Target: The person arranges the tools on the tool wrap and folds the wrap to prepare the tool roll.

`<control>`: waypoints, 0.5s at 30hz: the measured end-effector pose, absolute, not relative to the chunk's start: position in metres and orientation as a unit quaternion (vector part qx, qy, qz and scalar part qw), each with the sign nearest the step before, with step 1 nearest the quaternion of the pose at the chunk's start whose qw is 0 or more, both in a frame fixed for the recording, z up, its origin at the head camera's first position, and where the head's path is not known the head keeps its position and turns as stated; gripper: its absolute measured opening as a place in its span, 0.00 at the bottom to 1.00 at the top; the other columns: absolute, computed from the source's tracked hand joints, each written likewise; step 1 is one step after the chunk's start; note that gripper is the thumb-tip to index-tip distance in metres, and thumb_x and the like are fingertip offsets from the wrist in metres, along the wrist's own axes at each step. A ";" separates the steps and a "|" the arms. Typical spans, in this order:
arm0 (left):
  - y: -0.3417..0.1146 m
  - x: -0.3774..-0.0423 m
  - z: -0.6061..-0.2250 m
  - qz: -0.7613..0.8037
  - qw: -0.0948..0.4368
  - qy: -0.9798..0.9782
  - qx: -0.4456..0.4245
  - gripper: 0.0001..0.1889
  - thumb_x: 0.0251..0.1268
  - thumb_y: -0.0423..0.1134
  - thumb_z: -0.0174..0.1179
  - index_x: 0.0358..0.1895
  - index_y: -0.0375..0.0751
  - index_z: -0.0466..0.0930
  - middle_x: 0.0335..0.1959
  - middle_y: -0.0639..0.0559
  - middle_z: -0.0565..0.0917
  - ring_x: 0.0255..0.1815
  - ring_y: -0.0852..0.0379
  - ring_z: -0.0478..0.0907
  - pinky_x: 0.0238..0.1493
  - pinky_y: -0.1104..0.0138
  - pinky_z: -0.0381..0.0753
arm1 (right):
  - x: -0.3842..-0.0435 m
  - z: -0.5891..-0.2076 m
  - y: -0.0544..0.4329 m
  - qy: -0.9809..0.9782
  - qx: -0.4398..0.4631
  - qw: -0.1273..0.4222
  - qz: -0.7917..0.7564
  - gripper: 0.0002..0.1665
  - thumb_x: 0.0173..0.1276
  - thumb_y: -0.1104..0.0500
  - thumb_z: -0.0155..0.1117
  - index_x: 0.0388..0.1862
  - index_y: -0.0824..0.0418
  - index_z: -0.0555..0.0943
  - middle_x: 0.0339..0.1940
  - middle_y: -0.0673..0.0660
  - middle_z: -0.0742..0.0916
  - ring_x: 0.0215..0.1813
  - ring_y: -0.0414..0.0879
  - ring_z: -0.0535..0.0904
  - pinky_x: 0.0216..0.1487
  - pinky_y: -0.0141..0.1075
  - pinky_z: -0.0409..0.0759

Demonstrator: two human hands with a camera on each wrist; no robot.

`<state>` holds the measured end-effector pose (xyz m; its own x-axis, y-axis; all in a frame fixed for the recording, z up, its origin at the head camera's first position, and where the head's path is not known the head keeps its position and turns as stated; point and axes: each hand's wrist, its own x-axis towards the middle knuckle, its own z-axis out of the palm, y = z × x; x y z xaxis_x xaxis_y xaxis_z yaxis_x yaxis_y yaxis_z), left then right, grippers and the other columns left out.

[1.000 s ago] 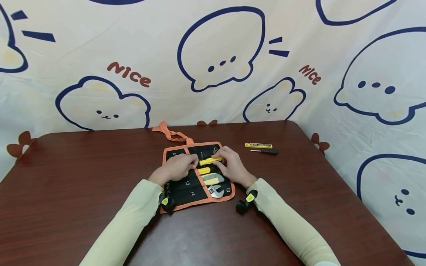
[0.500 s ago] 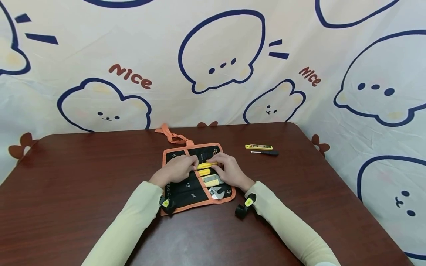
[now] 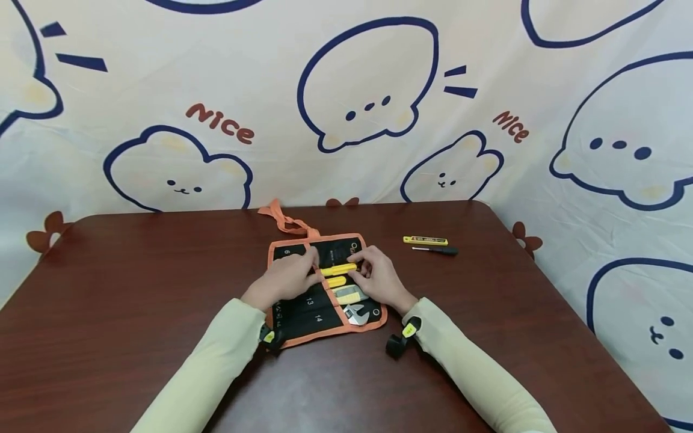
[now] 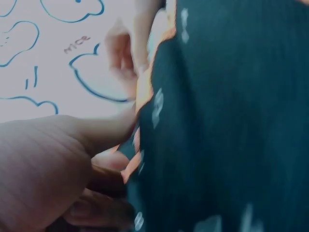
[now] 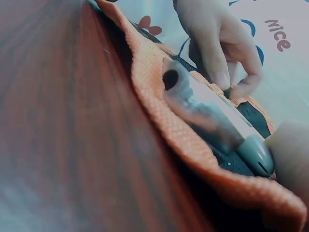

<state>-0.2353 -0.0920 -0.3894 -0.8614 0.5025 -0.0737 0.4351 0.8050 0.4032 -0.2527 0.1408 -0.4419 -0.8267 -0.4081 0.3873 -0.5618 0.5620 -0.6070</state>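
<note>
Your right hand (image 3: pixel 382 279) pinches the yellow tool (image 3: pixel 338 270), and your left hand (image 3: pixel 287 278) pinches the pouch (image 3: pixel 296 320) (its orange strip (image 4: pixel 144 90)).

Black tool pouch (image 3: pixel 295 319), orange-edged, opened out; slim yellow tool (image 3: pixel 339 270) crosswise over right half, end near middle.

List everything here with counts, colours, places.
Flat fabric tool roll: 1, black-orange, mid-table
Fabric ties: count unclear, orange, roll's far edge
Long slim handle: 1, yellow, on roll
Short rounded handle: 1, yellow, in roll
Utility knife: 1, grey-yellow, in roll
Metal adjustable wrench: 1, silver, in roll
Flat bar: 1, yellow, right of roll
Slim screwdriver: 1, black, beside bar
Wooden table: 1, brown, under roll
Patterned backdrop: 1, white, behind
Sleeves: 2, pale green, forearms
Straps: 2, black, wrists
Hands: 2, bare, left hand and right hand at roll
</note>
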 end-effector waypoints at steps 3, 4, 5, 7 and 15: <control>-0.106 -0.231 -0.387 0.182 0.112 0.955 0.205 0.34 0.61 0.58 0.63 0.61 0.37 0.66 0.35 0.46 0.82 0.32 0.54 0.79 0.36 0.59 0.79 | -0.251 -0.443 0.140 -0.879 0.267 0.125 0.373 0.10 0.61 0.64 0.70 0.42 0.61 0.81 0.34 0.55 0.79 0.27 0.40 0.69 0.29 0.30 0.71; -0.111 -0.230 -0.386 0.177 0.122 0.957 0.193 0.39 0.58 0.61 0.64 0.64 0.37 0.64 0.41 0.44 0.83 0.37 0.52 0.81 0.41 0.56 0.80 | -0.251 -0.443 0.141 -0.879 0.267 0.134 0.373 0.10 0.61 0.64 0.70 0.40 0.61 0.80 0.33 0.55 0.79 0.27 0.40 0.69 0.29 0.30 0.70; -0.115 -0.229 -0.385 0.173 0.131 0.959 0.183 0.42 0.55 0.62 0.65 0.66 0.37 0.63 0.48 0.42 0.82 0.43 0.50 0.80 0.46 0.53 0.80 | -0.251 -0.443 0.141 -0.878 0.266 0.141 0.372 0.09 0.61 0.64 0.70 0.39 0.61 0.80 0.32 0.55 0.79 0.26 0.40 0.69 0.29 0.30 0.70; -0.121 -0.228 -0.384 0.167 0.144 0.960 0.169 0.46 0.51 0.64 0.67 0.68 0.39 0.62 0.57 0.37 0.78 0.51 0.46 0.79 0.52 0.49 0.78 | -0.251 -0.442 0.142 -0.877 0.262 0.152 0.372 0.08 0.60 0.64 0.70 0.36 0.61 0.79 0.30 0.55 0.79 0.25 0.40 0.69 0.28 0.30 0.70; -0.133 -0.225 -0.385 0.148 0.186 0.961 0.141 0.51 0.45 0.64 0.71 0.72 0.46 0.60 0.63 0.35 0.73 0.58 0.41 0.74 0.56 0.45 0.74 | -0.249 -0.444 0.140 -0.877 0.244 0.159 0.381 0.06 0.60 0.63 0.71 0.35 0.60 0.82 0.30 0.54 0.83 0.24 0.37 0.72 0.25 0.28 0.72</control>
<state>-0.2253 -0.1329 -0.3854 -0.8910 0.3269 -0.3150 0.2168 0.9160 0.3375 -0.2490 0.1402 -0.4444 -0.8298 -0.3079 0.4654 -0.5502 0.5903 -0.5906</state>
